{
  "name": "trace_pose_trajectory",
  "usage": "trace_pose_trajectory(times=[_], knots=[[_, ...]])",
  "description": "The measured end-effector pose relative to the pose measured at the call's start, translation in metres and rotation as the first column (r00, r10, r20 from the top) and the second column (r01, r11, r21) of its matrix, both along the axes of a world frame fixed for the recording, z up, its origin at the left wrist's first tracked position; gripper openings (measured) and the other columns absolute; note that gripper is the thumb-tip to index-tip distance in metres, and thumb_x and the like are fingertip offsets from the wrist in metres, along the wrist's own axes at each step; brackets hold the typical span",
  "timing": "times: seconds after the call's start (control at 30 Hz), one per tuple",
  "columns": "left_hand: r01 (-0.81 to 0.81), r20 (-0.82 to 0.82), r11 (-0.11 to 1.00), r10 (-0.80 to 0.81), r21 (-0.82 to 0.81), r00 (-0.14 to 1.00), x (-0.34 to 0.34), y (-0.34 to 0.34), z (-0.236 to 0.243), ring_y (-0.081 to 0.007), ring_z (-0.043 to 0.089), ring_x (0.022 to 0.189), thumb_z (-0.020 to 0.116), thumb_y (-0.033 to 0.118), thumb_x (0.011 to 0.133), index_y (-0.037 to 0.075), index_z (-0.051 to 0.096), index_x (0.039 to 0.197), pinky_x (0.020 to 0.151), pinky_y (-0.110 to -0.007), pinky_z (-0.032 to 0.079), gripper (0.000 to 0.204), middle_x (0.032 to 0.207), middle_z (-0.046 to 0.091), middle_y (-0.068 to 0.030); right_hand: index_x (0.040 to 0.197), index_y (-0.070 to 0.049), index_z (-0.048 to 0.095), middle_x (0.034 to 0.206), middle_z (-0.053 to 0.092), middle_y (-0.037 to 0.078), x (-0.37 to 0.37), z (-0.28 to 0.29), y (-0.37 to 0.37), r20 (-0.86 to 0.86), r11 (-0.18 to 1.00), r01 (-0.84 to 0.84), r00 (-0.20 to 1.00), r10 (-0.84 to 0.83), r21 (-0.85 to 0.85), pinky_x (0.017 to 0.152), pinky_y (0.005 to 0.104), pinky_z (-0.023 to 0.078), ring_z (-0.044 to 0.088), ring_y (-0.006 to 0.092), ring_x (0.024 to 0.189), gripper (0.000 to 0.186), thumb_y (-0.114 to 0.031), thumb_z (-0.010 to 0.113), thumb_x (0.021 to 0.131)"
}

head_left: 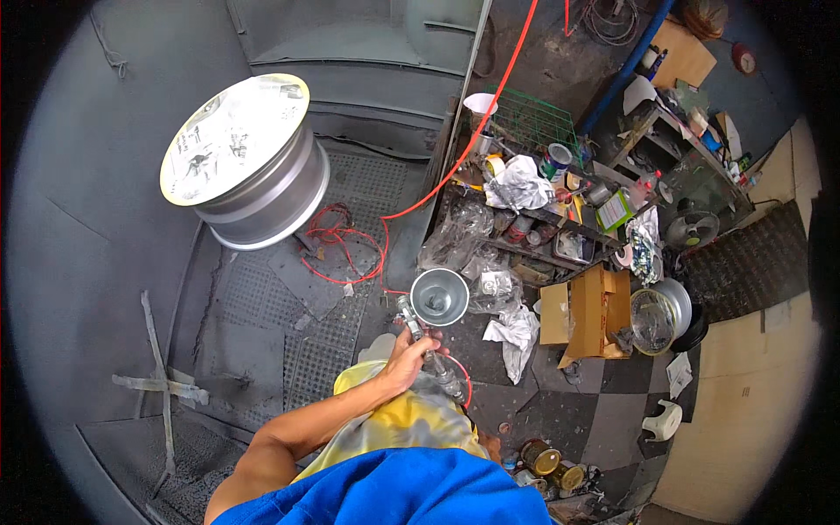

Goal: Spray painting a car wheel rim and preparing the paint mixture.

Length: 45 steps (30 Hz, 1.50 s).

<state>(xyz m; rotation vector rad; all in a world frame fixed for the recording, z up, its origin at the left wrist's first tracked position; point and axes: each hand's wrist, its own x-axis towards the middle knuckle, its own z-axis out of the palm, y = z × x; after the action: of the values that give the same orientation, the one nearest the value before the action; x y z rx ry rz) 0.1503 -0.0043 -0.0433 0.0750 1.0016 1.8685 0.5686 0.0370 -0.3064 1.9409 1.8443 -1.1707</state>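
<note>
My left hand (404,362) is closed around a metal spray gun (411,317), held in front of my body. A round, open-topped metal cup (439,298) sits at the gun's upper end, and its grey inside shows. Below the hand, a thin red hose (467,372) curves beside the gun's lower fittings. My right hand (490,446) is barely visible at my right side, a small patch of skin by the blue shirt, its fingers hidden. Up and to the left, a silver wheel rim (262,198) stands raised, its face covered with printed paper edged in yellow.
A red air hose (479,131) hangs from above and coils on the floor near the rim. The cluttered bench (542,255) at right holds cans, rags and plastic. Beyond stand a cardboard box (598,313) and another rim (672,313). Jars (541,458) stand at lower right.
</note>
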Motion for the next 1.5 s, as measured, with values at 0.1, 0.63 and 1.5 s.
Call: trace_pose_trajectory(times=[0.1, 0.63, 1.5], knots=[[-0.005, 0.065, 1.000, 0.004, 0.013, 0.998, -0.007, 0.011, 0.000, -0.0212, 0.061, 0.103, 0.065, 0.001, 0.090, 0.005, 0.052, 0.122, 0.092, -0.047, 0.059, 0.034, 0.114, 0.059, -0.0088, 0.094, 0.000, 0.079, 0.082, 0.074, 0.026, -0.050, 0.023, 0.024, -0.021, 0.989, -0.051, 0.998, 0.055, 0.139, 0.077, 0.0461, 0.058, 0.076, 0.0378, 0.084, 0.040, -0.038, 0.070, 0.089], [0.025, 0.159, 0.994, -0.007, -0.111, 0.987, -0.106, 0.088, -0.039, -0.0370, 0.064, 0.127, 0.058, 0.002, 0.093, 0.005, 0.049, 0.138, 0.102, -0.047, 0.050, 0.046, 0.129, 0.064, -0.0127, 0.109, -0.002, 0.074, 0.096, 0.068, 0.015, -0.294, 0.188, 0.210, -0.356, 0.833, -0.113, 0.867, 0.349, 0.541, 0.092, 0.0427, 0.048, 0.062, 0.0336, 0.099, 0.025, -0.020, 0.074, 0.091], [-0.403, -0.143, 0.912, 0.390, -0.074, 0.910, -0.025, 0.204, 0.021, -0.0230, 0.052, 0.138, 0.068, 0.027, 0.103, 0.001, 0.030, 0.160, 0.114, -0.039, 0.042, 0.073, 0.151, 0.052, -0.0110, 0.138, 0.000, 0.060, 0.115, 0.067, 0.018, -0.475, 0.292, 0.319, -0.666, 0.465, -0.632, -0.111, 0.737, 0.620, 0.086, 0.0400, 0.057, 0.071, 0.0304, 0.099, 0.044, -0.010, 0.071, 0.097]])
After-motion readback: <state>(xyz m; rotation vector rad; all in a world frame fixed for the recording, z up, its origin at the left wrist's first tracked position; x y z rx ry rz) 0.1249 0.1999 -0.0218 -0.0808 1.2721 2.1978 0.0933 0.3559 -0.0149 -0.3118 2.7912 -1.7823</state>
